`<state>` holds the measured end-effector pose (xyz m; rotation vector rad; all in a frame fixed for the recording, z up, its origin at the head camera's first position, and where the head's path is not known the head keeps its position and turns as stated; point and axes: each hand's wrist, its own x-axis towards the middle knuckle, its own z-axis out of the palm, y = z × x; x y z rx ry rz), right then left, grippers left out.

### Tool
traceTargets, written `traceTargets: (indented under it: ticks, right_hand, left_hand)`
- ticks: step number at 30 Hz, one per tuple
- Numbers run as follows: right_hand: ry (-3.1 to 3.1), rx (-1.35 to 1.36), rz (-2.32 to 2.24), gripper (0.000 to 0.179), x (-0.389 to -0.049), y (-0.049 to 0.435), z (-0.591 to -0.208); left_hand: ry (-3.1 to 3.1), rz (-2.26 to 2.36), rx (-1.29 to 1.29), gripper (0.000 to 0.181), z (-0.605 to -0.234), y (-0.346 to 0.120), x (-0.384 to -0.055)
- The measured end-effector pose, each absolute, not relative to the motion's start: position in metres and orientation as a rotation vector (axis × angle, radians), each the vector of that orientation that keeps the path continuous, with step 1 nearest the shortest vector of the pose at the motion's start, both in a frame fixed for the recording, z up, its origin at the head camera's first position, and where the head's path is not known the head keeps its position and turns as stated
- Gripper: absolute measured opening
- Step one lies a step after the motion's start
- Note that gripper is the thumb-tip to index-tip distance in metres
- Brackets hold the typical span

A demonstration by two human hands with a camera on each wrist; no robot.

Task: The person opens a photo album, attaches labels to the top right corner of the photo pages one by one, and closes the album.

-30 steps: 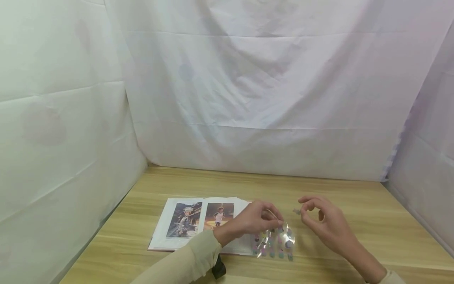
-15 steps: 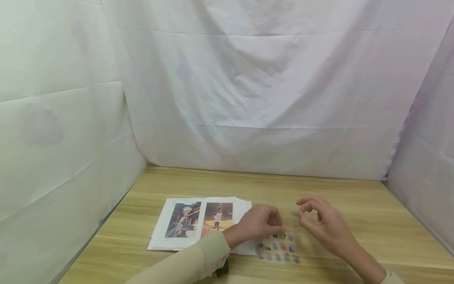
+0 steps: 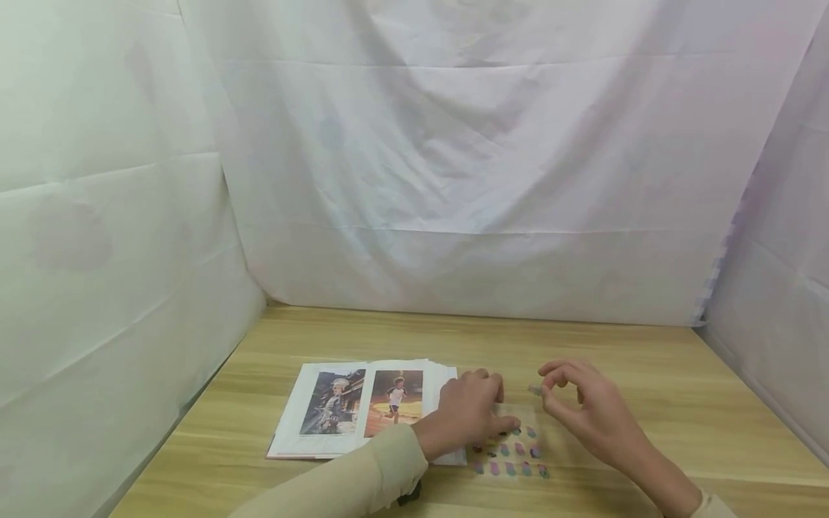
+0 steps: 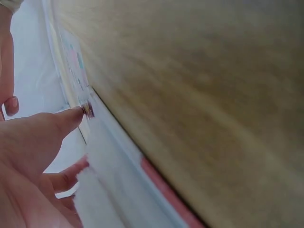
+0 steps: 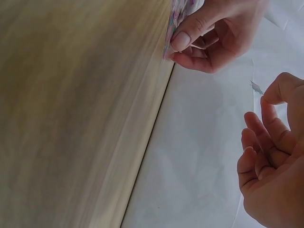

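A clear sticker sheet (image 3: pixel 512 458) with rows of small pink, teal and dark stickers lies on the table, just right of an open photo album (image 3: pixel 294 444). My left hand (image 3: pixel 468 411) rests over the album's right edge and the sheet's upper left part. Its thumb (image 4: pixel 71 118) is stretched out to the sheet, with the other fingers apart from it. My right hand (image 3: pixel 592 414) is raised to the right of the sheet. Between its thumb and forefinger it pinches a small, pale, greenish sticker (image 3: pixel 535 390), also visible in the right wrist view.
Two photos show on the album pages: a person in a pale headdress (image 3: pixel 334 403) and a running person (image 3: pixel 395 399). A dark object (image 3: pixel 411 495) is partly hidden beneath the left sleeve. White cloth (image 3: pixel 453 180) hangs behind the wooden table (image 3: pixel 648 374) and at both sides.
The sticker sheet, lifted in my left hand one second ago, now lies flat on the table. My left fingers have spread out. The right hand keeps the sticker and has barely moved.
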<state>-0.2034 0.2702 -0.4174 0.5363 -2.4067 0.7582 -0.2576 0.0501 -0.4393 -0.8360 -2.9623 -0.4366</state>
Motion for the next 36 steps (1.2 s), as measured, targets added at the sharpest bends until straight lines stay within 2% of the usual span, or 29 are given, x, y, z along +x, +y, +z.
traceTargets:
  ticks: [5, 12, 20, 36]
  right_hand:
    - [-2.399, 0.539, 0.75, 0.031, -0.204, 0.268, -0.418]
    - [-2.405, 0.556, 0.744, 0.018, -0.205, 0.264, -0.419]
    - [-2.39, 0.591, 0.729, 0.028, -0.211, 0.255, -0.413]
    - [-2.383, 0.726, 0.769, 0.022, -0.249, 0.21, -0.408]
  left_hand:
    - [-2.904, -0.365, -0.833, 0.04, -0.437, 0.047, -0.253]
    - [-2.808, -0.409, -0.896, 0.026, -0.434, 0.033, -0.244]
    - [-2.619, -0.458, -1.016, 0.015, -0.42, -0.003, -0.231]
    - [-2.501, -0.584, -0.83, 0.006, -0.431, -0.089, -0.242]
